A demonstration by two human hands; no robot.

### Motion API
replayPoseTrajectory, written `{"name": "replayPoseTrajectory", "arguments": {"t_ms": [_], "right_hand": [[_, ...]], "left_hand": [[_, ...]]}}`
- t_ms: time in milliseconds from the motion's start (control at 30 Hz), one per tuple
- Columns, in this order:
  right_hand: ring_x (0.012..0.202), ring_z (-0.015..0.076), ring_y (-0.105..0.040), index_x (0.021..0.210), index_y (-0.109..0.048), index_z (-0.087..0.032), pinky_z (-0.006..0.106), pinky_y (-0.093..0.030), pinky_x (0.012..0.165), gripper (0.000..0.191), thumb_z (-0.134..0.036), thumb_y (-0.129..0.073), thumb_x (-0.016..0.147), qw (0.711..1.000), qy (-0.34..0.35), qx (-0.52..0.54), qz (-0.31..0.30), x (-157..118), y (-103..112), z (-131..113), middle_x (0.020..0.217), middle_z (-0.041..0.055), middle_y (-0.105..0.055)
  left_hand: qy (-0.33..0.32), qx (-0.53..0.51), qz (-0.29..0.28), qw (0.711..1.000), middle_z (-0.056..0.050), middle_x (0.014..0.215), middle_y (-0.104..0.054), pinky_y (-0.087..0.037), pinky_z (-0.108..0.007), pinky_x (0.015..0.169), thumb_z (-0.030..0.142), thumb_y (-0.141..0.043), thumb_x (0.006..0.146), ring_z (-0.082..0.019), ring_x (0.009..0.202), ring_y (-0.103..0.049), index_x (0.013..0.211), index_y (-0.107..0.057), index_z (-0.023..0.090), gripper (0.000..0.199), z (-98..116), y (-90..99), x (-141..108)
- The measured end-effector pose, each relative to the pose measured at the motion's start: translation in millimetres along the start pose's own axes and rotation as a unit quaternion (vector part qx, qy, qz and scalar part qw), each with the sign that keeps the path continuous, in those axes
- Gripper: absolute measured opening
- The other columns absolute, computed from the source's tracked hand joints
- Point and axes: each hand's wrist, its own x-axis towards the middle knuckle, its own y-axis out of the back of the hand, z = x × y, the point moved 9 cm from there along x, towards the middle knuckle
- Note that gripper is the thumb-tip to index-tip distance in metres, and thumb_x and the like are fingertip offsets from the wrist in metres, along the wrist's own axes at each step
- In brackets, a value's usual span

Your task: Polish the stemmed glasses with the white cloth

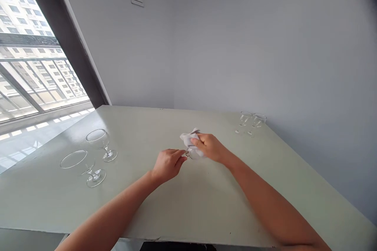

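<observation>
Over the middle of the table, my left hand [170,164] pinches the stem or foot of a clear stemmed glass [193,154] with its fingertips. The glass lies tilted, its bowl toward the right; part of it is hidden by the fingers and cloth. My right hand [212,147] grips a crumpled white cloth [188,138], which is pressed against the glass bowl. To the left stand two stemmed glasses, a nearer one [96,178] and a farther one [109,154], both upright on their feet.
Two more stemmed glasses, one on the left [246,117] and one on the right [259,119], stand at the table's far right by the wall. The pale table [141,125] meets grey walls [250,39]. A large window [32,66] lies at the left.
</observation>
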Motion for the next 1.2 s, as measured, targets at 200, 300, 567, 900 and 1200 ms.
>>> {"name": "replayPoseTrajectory", "arguments": {"t_ms": [200, 300, 567, 900, 1200], "right_hand": [[0.065, 0.0170, -0.057, 0.074, -0.061, -0.017, 0.027, -0.043, 0.055, 0.030, -0.045, -0.064, 0.067, 0.837, -0.152, 0.507, 0.141, 12.7, -5.6, 60.7, 0.068, 0.0030, -0.061], [0.076, 0.0192, -0.058, 0.084, -0.062, -0.020, 0.028, -0.045, 0.056, 0.031, -0.048, -0.061, 0.069, 0.783, -0.159, 0.570, 0.192, 7.2, -29.4, 69.4, 0.081, 0.0036, -0.063], [0.075, 0.0166, -0.054, 0.070, -0.059, -0.020, 0.027, -0.041, 0.063, 0.036, -0.055, -0.064, 0.064, 0.834, -0.155, 0.506, 0.159, -10.7, -70.5, 61.8, 0.070, 0.0001, -0.059], [0.063, 0.0130, -0.052, 0.072, -0.059, -0.018, 0.024, -0.038, 0.058, 0.030, -0.046, -0.068, 0.064, 0.842, -0.182, 0.505, 0.055, -8.2, -82.8, 60.3, 0.065, -0.0011, -0.059], [0.059, 0.0136, -0.055, 0.073, -0.056, -0.017, 0.024, -0.040, 0.051, 0.023, -0.040, -0.061, 0.071, 0.751, -0.274, 0.599, -0.048, -16.7, -106.4, 56.5, 0.060, -0.0002, -0.058]], "left_hand": [[0.177, -0.306, -0.015, 0.935, 0.001, 0.065, -0.054, -0.036, -0.022, 0.055, 0.040, -0.041, 0.084, -0.010, 0.060, -0.047, 0.082, -0.055, 0.017, 0.027, -21.2, -25.3, -4.6], [0.226, -0.426, 0.004, 0.876, 0.001, 0.065, -0.052, -0.037, -0.022, 0.058, 0.042, -0.050, 0.078, -0.010, 0.062, -0.046, 0.078, -0.052, 0.016, 0.026, -28.3, -37.7, -5.5], [0.259, -0.587, 0.024, 0.767, 0.004, 0.063, -0.046, -0.031, -0.019, 0.054, 0.042, -0.058, 0.074, -0.006, 0.055, -0.041, 0.072, -0.040, 0.018, 0.031, -31.5, -50.3, -7.4], [0.305, -0.332, 0.134, 0.882, -0.002, 0.084, -0.050, -0.038, -0.024, 0.066, 0.040, -0.076, 0.049, -0.014, 0.074, -0.049, 0.079, -0.053, 0.017, 0.044, -69.0, -26.3, -13.6], [0.216, -0.638, 0.001, 0.739, -0.014, 0.126, -0.047, -0.041, -0.035, 0.086, 0.038, -0.069, 0.066, -0.024, 0.106, -0.052, 0.116, -0.040, 0.021, 0.061, -36.2, -35.8, -0.2]]}}
